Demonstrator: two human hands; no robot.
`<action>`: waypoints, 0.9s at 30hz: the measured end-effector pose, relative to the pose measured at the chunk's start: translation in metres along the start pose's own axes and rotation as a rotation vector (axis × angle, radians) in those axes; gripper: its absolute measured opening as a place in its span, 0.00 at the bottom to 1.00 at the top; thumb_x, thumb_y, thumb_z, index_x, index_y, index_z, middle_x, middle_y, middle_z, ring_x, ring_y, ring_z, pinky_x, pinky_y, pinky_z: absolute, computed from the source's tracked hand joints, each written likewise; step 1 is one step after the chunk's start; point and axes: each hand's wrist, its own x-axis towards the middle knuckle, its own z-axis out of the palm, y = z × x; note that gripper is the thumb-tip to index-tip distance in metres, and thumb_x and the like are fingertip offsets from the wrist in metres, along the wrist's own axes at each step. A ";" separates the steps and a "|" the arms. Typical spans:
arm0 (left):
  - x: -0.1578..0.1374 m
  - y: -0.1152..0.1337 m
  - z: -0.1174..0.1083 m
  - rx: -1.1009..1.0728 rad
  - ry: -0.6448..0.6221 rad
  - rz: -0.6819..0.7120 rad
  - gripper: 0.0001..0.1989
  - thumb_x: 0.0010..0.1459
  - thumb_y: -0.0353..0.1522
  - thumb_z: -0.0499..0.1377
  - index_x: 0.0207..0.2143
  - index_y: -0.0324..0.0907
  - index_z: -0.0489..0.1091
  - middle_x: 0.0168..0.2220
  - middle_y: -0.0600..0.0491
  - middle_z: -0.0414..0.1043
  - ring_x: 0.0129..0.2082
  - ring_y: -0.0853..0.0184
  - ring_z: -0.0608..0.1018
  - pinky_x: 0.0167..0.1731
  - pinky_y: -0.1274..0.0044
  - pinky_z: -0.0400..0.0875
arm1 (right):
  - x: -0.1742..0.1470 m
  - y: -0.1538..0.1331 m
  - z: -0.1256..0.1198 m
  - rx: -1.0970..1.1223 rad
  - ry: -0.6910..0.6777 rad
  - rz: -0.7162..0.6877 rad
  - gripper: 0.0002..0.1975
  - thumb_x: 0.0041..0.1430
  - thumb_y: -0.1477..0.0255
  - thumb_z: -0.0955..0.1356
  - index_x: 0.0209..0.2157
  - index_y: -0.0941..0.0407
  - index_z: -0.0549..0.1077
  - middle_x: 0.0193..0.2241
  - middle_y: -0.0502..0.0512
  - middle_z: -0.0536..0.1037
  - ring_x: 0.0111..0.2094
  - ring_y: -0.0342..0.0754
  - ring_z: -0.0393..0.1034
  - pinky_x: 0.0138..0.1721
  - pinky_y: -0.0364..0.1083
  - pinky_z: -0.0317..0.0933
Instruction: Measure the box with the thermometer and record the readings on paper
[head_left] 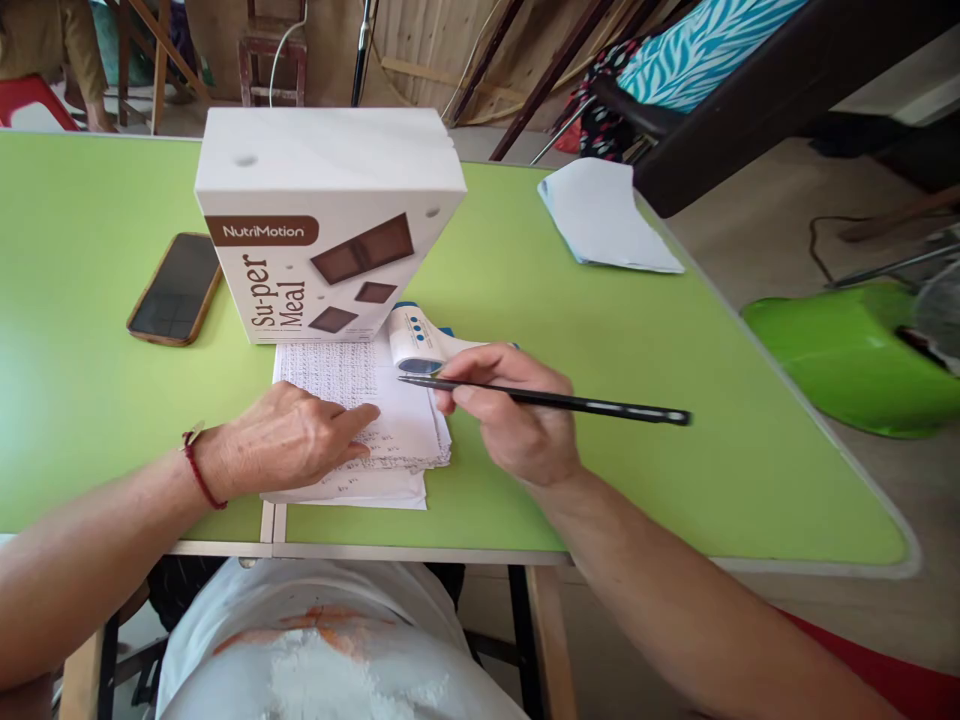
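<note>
A stack of handwritten paper sheets (409, 420) lies near the table's front edge, dense rows of small writing on the top one. My left hand (304, 430) rests on it, index finger stretched out across the page and holding nothing. Between the thumb and fingers of my right hand (521, 410) is a slim black pencil (592, 403), its tip pointing left just above the paper. Beside that hand, a white and blue infrared thermometer (416, 340) lies at the top of the sheets, partly covered by the fingers. A white NutriMotion box (322, 260) stands upright behind the papers.
On the green table (675, 470), a phone (176, 290) lies left of the box. Folded white paper (607, 215) is at the far right corner. Past the right edge stands a green plastic stool (840, 355). Another person's leg (86, 55) shows at the back left.
</note>
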 end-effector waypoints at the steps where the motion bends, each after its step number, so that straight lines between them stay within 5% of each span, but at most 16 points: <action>1: 0.001 0.002 0.001 0.015 -0.046 -0.020 0.13 0.70 0.37 0.52 0.46 0.37 0.70 0.22 0.55 0.75 0.17 0.66 0.74 0.15 0.74 0.54 | -0.001 0.000 0.005 0.029 -0.019 0.046 0.04 0.51 0.74 0.67 0.30 0.53 0.74 0.20 0.48 0.76 0.21 0.44 0.70 0.22 0.45 0.66; 5: 0.004 0.005 -0.001 0.038 -0.164 -0.069 0.12 0.68 0.37 0.55 0.47 0.37 0.68 0.22 0.54 0.75 0.18 0.64 0.76 0.15 0.74 0.51 | -0.003 0.005 0.022 -0.055 -0.042 0.151 0.02 0.47 0.73 0.69 0.27 0.54 0.73 0.19 0.46 0.74 0.18 0.41 0.64 0.17 0.42 0.58; 18: 0.010 0.008 -0.006 -0.003 -0.288 -0.140 0.15 0.67 0.38 0.57 0.50 0.38 0.70 0.27 0.52 0.79 0.23 0.61 0.79 0.17 0.73 0.51 | -0.005 0.015 0.028 -0.248 -0.093 -0.038 0.05 0.54 0.71 0.67 0.25 0.52 0.67 0.18 0.44 0.69 0.18 0.41 0.61 0.20 0.42 0.56; 27: 0.009 0.007 -0.006 -0.014 -0.247 -0.131 0.13 0.66 0.37 0.58 0.47 0.38 0.70 0.25 0.53 0.78 0.21 0.63 0.78 0.17 0.74 0.51 | -0.005 0.013 0.028 -0.250 -0.118 -0.053 0.06 0.55 0.73 0.66 0.25 0.52 0.66 0.19 0.45 0.69 0.19 0.41 0.61 0.21 0.43 0.56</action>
